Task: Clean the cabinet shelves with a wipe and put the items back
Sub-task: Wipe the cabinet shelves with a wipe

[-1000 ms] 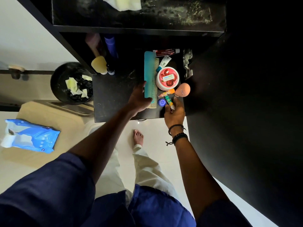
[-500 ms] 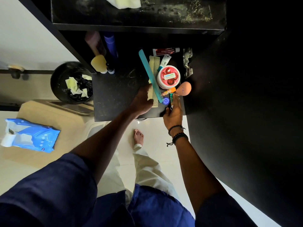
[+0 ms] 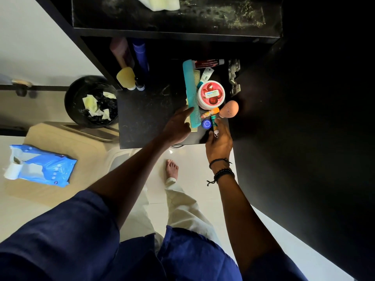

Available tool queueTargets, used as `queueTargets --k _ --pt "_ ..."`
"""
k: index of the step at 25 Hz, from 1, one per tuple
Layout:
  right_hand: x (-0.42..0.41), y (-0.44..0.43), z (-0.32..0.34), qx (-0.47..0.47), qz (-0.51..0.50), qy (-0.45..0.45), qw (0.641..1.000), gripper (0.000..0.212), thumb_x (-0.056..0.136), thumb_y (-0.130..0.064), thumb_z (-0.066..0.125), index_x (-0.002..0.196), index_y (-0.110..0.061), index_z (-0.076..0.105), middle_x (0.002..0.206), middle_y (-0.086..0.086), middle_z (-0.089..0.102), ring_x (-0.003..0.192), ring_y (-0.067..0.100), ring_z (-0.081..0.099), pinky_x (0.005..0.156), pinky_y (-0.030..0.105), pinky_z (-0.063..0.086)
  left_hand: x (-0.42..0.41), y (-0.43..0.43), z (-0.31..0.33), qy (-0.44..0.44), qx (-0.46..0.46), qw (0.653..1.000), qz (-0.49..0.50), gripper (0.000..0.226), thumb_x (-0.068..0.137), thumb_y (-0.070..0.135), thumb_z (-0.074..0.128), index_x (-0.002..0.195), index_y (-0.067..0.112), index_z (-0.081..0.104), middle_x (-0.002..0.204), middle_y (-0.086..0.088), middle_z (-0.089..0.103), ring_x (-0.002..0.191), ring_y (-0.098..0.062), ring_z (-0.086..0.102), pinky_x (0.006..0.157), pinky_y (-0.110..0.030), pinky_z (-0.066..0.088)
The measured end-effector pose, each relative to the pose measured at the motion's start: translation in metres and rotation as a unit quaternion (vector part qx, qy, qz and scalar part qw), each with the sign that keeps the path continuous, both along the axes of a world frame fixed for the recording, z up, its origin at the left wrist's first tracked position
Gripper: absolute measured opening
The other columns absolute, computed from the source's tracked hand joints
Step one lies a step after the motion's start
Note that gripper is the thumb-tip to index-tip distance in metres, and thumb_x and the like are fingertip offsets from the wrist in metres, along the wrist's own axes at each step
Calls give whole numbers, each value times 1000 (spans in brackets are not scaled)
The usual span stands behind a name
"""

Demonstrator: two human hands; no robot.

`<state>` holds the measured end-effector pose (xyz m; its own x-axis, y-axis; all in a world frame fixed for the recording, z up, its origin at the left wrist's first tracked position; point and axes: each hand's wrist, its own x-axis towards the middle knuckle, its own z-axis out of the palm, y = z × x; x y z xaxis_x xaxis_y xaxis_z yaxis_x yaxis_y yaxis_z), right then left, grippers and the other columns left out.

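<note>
On the dark lower shelf (image 3: 142, 118) a teal comb (image 3: 189, 88) lies over a beige comb (image 3: 196, 77). My left hand (image 3: 177, 127) is spread beside it, index fingertip against the teal comb's left edge. To the right sit a red-lidded jar (image 3: 211, 95), an orange tube (image 3: 210, 112), a small blue-capped pot (image 3: 207, 124) and a peach sponge (image 3: 229, 109). My right hand (image 3: 219, 142) pinches the lower end of a green tube (image 3: 213, 121) at the shelf's front. A pale wipe (image 3: 158, 3) lies on the dusty upper shelf (image 3: 223, 15).
Bottles, one with a yellow cap (image 3: 125, 78), stand at the shelf's left. A red tube (image 3: 209, 62) and a white tube (image 3: 207, 74) lie at the back. The open cabinet door (image 3: 304, 138) is on the right. A black bin (image 3: 91, 102) and a blue wipes pack (image 3: 40, 167) are left.
The teal comb swung out at an angle, then came back to lie straight on the beige comb. My left hand loosened from gripping it to touching its edge. My right hand stayed on the green tube.
</note>
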<state>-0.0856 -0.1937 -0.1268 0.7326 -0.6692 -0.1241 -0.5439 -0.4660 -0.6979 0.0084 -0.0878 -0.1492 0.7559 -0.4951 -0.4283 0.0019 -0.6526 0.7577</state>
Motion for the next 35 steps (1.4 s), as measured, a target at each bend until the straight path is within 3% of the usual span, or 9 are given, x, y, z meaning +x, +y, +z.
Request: queueTargets --k 3,5,8,12,15,18,24,29,35 --pt "9 18 4 25 10 -11 1000 37 90 -8 59 127 -4 55 127 12 59 118 26 56 98 26 45 5 10 11 14 17 1000 -4 52 96 6 44 145 20 35 153 -4 31 134 -23 43 91 -25 49" --pt "19 30 3 57 27 -16 998 39 89 -9 62 128 -7 54 130 9 57 121 26 53 101 32 48 7 23 19 -20 30 999 9 49 97 9 45 145 16 36 146 -11 42 122 -28 53 90 -32 50" --pt "44 51 6 53 69 -25 996 40 88 -13 64 127 -8 56 132 10 57 123 26 52 101 35 48 13 51 27 -133 6 980 147 44 89 5 50 133 9 51 121 -18 59 104 -30 60 86 -39 52" --pt "88 76 8 74 160 -39 984 47 87 -15 63 132 -8 52 131 12 58 120 30 55 98 45 50 29 85 48 -286 58 933 213 52 71 6 44 123 5 50 117 -17 48 107 -31 45 90 -40 43" --pt "122 93 12 79 232 -49 968 50 85 -10 64 133 -6 50 135 16 53 124 34 51 100 49 46 51 99 54 -289 103 933 186 61 75 24 35 134 9 41 132 -15 43 113 -32 44 92 -36 44" --pt "153 102 19 56 266 -42 961 49 85 -7 64 132 -7 52 134 15 54 124 32 51 103 39 43 70 105 50 -289 172 933 124 66 82 15 57 144 12 32 141 -14 38 118 -34 44 89 -40 49" --pt "182 109 12 -49 318 58 945 23 94 -15 52 112 -14 65 116 10 65 109 27 60 89 32 48 90 97 56 -277 215 931 98 61 82 7 59 139 12 35 127 -18 42 99 -40 53 66 -48 53" --pt "181 100 14 -43 302 69 950 20 93 -19 55 106 -11 67 108 10 69 104 28 63 83 29 47 95 93 57 -272 223 931 97 58 86 9 60 139 13 38 124 -20 46 86 -45 60 60 -45 48" --pt "176 39 29 -22 174 48 983 25 85 -24 65 107 -12 70 101 10 73 97 28 67 85 35 52 96 93 64 -307 212 925 69 39 86 3 53 124 9 48 124 -21 52 78 -45 61 60 -48 53"
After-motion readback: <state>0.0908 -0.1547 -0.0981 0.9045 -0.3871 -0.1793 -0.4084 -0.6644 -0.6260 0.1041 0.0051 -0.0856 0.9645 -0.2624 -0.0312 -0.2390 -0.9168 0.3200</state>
